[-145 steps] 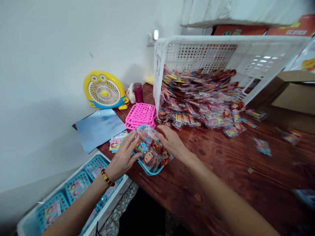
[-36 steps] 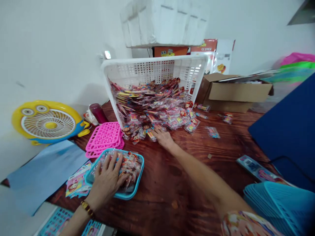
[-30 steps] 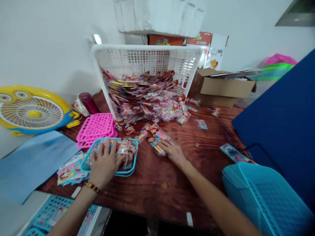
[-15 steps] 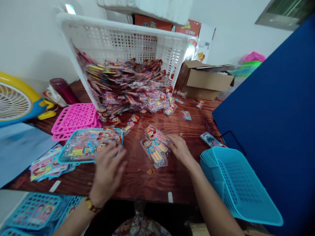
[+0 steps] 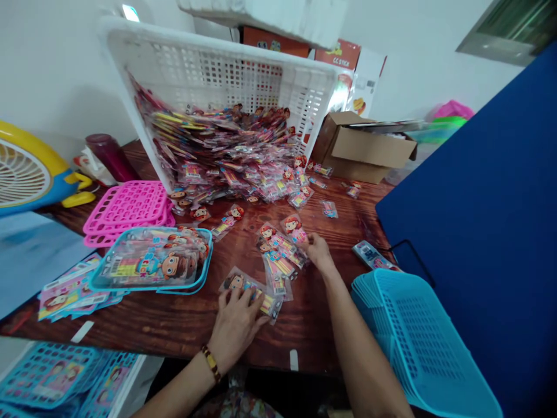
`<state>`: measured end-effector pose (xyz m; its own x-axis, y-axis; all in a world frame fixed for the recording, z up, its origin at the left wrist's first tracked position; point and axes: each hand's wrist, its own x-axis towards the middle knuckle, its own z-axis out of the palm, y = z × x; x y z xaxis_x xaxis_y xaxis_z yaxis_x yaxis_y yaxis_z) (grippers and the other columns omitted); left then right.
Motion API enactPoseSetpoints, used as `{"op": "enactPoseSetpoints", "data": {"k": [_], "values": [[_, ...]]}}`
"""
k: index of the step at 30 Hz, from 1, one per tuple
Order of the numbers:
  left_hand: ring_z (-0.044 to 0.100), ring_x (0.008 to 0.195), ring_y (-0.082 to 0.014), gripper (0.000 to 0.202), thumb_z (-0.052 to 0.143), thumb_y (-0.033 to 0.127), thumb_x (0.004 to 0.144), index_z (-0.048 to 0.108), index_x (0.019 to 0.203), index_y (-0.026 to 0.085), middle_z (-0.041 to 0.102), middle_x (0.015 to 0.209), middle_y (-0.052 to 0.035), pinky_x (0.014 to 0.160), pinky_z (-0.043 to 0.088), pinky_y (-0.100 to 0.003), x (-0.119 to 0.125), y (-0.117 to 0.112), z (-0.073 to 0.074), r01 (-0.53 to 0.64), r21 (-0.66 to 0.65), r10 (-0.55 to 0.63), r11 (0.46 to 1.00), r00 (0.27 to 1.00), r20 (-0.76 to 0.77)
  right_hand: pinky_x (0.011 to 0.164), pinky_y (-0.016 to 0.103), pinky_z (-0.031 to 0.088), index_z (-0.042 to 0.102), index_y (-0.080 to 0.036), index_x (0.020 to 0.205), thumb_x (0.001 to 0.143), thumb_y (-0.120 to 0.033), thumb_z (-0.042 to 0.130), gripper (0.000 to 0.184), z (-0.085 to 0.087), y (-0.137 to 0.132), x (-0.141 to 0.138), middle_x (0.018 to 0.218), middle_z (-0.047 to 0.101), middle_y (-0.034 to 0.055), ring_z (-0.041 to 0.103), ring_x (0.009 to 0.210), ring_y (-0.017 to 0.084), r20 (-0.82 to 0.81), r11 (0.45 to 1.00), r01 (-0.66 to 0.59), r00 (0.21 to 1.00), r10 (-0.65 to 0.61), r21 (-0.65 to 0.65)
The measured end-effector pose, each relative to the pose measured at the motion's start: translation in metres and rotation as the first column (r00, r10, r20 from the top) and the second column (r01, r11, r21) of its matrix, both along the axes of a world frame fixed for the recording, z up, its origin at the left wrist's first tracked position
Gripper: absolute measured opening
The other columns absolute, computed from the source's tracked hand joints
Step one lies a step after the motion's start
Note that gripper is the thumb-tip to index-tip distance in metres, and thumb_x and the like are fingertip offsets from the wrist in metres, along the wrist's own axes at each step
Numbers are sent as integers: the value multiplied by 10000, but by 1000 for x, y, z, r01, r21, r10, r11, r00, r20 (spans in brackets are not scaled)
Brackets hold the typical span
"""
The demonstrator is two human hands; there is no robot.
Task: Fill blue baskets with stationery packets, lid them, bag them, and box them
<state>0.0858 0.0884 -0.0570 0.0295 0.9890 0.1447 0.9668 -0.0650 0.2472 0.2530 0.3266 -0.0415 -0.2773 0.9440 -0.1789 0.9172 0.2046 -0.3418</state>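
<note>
Table (image 5: 174, 328) edge is nearest me. My left hand (image 5: 237, 325) lies flat just past it, fingers spread, pressing 1 packet (image 5: 243, 285); nothing gripped. That packet's long axis runs left-right, face end to the left. Just beyond, my right hand (image 5: 319, 254) touches a loose cluster of packets (image 5: 281, 255). Its fingers are curled, and I can't tell if they pinch. The cluster lies left of that hand, between both hands, and the right is nearer. Filled blue basket (image 5: 143, 286) sits well left, bare wood between. Stack of blue baskets (image 5: 418, 331) crowds my right arm. Farther: pink baskets (image 5: 126, 206), then the tipped white crate (image 5: 217, 69) spilling the big pile (image 5: 226, 151).
</note>
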Motion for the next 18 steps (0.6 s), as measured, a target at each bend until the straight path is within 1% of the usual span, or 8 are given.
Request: {"op": "enactPoseSetpoints", "data": {"k": [3,7,9,12,15,18], "values": [[505,1086,-270,305,485,296,938,608,1217,291,656,1130,-69,910,382,-488,-7,11,4,5,4,-5,1000,998,59,790,285,471,630,-162,1151,865,-371,592,356,5,10,-18,1052,710,84,648,939,196,-6,997,-59,998,59,-46],[492,1091,-264,318,479,254,925,606,1216,237,636,1158,-90,934,370,-483,-16,28,5,24,9,-24,1000,996,81,910,389,434,682,-178,1047,720,-397,748,398,13,17,-44,1205,653,145,595,1115,277,46,992,-86,995,90,-88],[504,1074,-253,292,473,254,930,614,1185,230,639,1138,-81,948,356,-482,-20,31,4,24,-7,-23,1000,996,88,921,408,428,692,-182,994,674,-390,781,392,15,19,-48,1222,645,157,587,1131,296,51,989,-81,995,88,-123],[531,1027,-228,261,489,265,936,613,1164,235,649,1100,-54,937,353,-454,-26,38,3,13,-25,-10,1000,993,118,925,416,423,689,-181,950,652,-363,789,363,11,22,-43,1103,699,136,619,1070,300,3,985,-56,998,57,-162],[544,1001,-226,237,502,275,934,617,1137,228,657,1069,-48,900,366,-433,-30,53,4,2,-25,1,1000,991,132,947,444,401,670,-188,988,689,-354,745,350,2,25,-31,1033,714,90,620,1048,294,-84,988,19,996,-32,-153],[531,1040,-236,264,478,284,946,592,1176,223,646,1124,-62,897,370,-424,-25,73,6,21,9,-22,1000,991,134,873,383,451,667,-168,956,704,-357,699,315,-6,31,-16,917,716,48,638,936,246,-214,986,65,972,-98,-155]]}}
